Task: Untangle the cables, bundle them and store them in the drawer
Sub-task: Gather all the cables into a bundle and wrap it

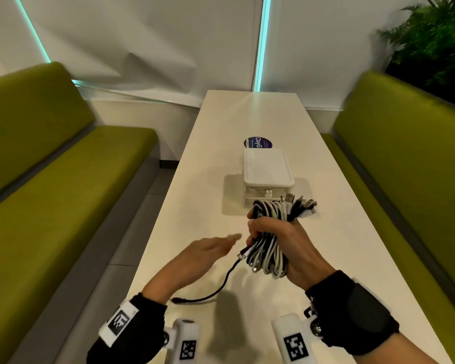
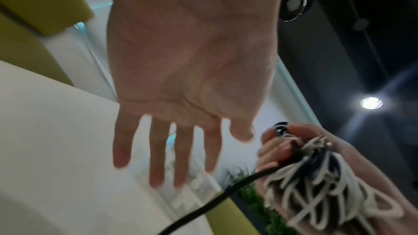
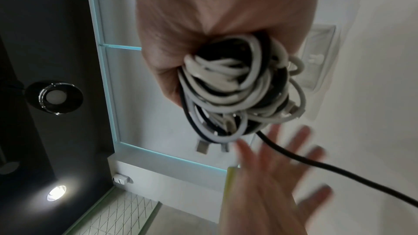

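Cables are mostly gathered now: your right hand has its fingers curled tight round a coil of white and black loops, held up above the table, with the plug ends fanned out at the top of the bunch, just in front of the drawer box; so the untangling looks largely done, judging by how evenly the loops lie. One black tail is not yet wound in; it drops from the bottom of the coil and trails across the tabletop towards you, its end lying near your left wrist. Your left hand is spread flat with straight fingers, holding nothing, just beside the coil and blurred (the right wrist view shows it under the bunch, palm open). What is left, as I read it: take up that loose tail and wrap it round the bundle to bind it; then open a drawer of the small white box, which looks closed from here; then lay the bundle inside. Nothing has gone into the box yet as far as you can see.
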`<state>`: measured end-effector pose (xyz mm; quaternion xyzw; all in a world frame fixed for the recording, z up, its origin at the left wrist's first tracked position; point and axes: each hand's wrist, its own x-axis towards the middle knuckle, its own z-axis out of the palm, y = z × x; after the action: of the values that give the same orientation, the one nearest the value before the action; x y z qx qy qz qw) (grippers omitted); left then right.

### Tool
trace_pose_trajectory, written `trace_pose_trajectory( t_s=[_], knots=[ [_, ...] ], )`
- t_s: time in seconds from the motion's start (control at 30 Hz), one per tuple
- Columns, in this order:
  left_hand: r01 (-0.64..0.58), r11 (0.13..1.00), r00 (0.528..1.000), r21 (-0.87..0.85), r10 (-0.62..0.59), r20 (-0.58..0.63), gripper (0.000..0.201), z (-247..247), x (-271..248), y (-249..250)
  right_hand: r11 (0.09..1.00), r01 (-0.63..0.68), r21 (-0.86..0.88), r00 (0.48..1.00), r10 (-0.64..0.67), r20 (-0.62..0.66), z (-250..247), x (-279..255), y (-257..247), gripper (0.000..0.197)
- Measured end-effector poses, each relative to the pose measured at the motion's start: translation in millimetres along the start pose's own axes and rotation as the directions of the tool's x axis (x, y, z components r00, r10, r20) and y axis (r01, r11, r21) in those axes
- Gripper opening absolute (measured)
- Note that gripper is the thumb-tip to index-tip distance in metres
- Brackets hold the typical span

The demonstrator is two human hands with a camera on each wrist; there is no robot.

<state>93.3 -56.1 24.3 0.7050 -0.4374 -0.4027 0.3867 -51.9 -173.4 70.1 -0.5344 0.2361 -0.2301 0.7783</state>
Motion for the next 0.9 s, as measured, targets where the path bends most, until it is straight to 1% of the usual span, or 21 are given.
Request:
trace_pose_trajectory(
  t_s=[0.03,0.07,0.1,0.13,0.17,0.2,0.23,0.3,0.33,0.37,0.4,0.47,0.53,0.63,0.7,0.77,0.83,0.9],
  knots=[
    [0.026,0.998,0.994,0.056,-0.032,0.101,0.055,2,-3,-11,1.000,0.002,0.025,1.000,-0.001,-0.010,-2,0,-2,0.014],
    [0.028,0.987,0.982,0.156,-0.056,0.178,0.051,5,-7,-21,0.999,0.000,0.046,1.000,0.001,-0.019,-5,1,-3,0.015],
    [0.003,0.960,0.973,0.278,-0.067,0.223,0.046,8,-8,-30,0.998,0.001,0.060,1.000,0.001,-0.025,-6,1,-4,0.016],
    [-0.036,0.923,0.967,0.384,-0.065,0.247,0.039,10,-8,-38,0.998,0.002,0.066,1.000,0.000,-0.029,-7,1,-5,0.016],
    [-0.055,0.890,0.968,0.452,-0.064,0.244,0.029,11,-9,-41,0.998,0.005,0.063,1.000,-0.003,-0.029,-7,1,-6,0.016],
    [-0.057,0.871,0.972,0.488,-0.064,0.227,0.019,10,-8,-44,0.999,0.006,0.050,1.000,-0.004,-0.031,-8,0,-7,0.017],
    [-0.052,0.863,0.978,0.503,-0.057,0.199,0.018,8,-8,-44,0.999,0.008,0.034,1.000,-0.007,-0.030,-9,0,-7,0.017],
    [-0.036,0.887,0.990,0.460,-0.030,0.135,0.027,1,-7,-46,1.000,0.004,0.002,1.000,-0.004,-0.025,-10,-2,-7,0.016],
    [-0.024,0.910,0.993,0.415,-0.027,0.117,0.026,-1,-5,-47,1.000,0.001,-0.008,1.000,-0.001,-0.024,-11,-2,-7,0.016],
    [-0.017,0.924,0.992,0.381,-0.032,0.123,0.018,0,-6,-46,1.000,-0.002,-0.015,1.000,0.002,-0.024,-12,-1,-6,0.017],
    [-0.023,0.930,0.988,0.366,-0.035,0.151,0.015,3,-5,-44,1.000,-0.004,-0.019,1.000,0.003,-0.024,-11,-1,-6,0.018],
    [-0.052,0.922,0.971,0.385,-0.042,0.234,0.027,13,-5,-42,1.000,-0.004,-0.014,1.000,0.004,-0.018,-10,-1,-6,0.019],
    [-0.078,0.912,0.956,0.402,-0.046,0.290,0.026,20,-5,-39,1.000,-0.001,-0.010,1.000,0.001,-0.013,-10,-1,-7,0.019],
    [-0.074,0.932,0.958,0.355,-0.032,0.285,0.015,23,-7,-40,1.000,-0.008,-0.001,1.000,0.008,-0.014,-14,-2,-9,0.022],
    [-0.049,0.966,0.953,0.253,-0.031,0.302,0.009,26,-9,-38,1.000,-0.013,0.014,1.000,0.014,-0.023,-15,-2,-10,0.025],
    [-0.070,0.979,0.947,0.190,0.005,0.321,0.007,31,-10,-34,1.000,-0.015,0.027,0.999,0.016,-0.028,-14,-2,-10,0.026],
    [-0.109,0.985,0.955,0.132,0.067,0.290,0.009,31,-11,-34,1.000,-0.012,0.018,1.000,0.013,-0.025,-13,-4,-12,0.025],
    [-0.135,0.986,0.977,0.098,0.116,0.181,0.015,22,-10,-34,0.999,-0.019,-0.044,1.000,0.018,-0.025,-15,-6,-15,0.022]
  ],
)
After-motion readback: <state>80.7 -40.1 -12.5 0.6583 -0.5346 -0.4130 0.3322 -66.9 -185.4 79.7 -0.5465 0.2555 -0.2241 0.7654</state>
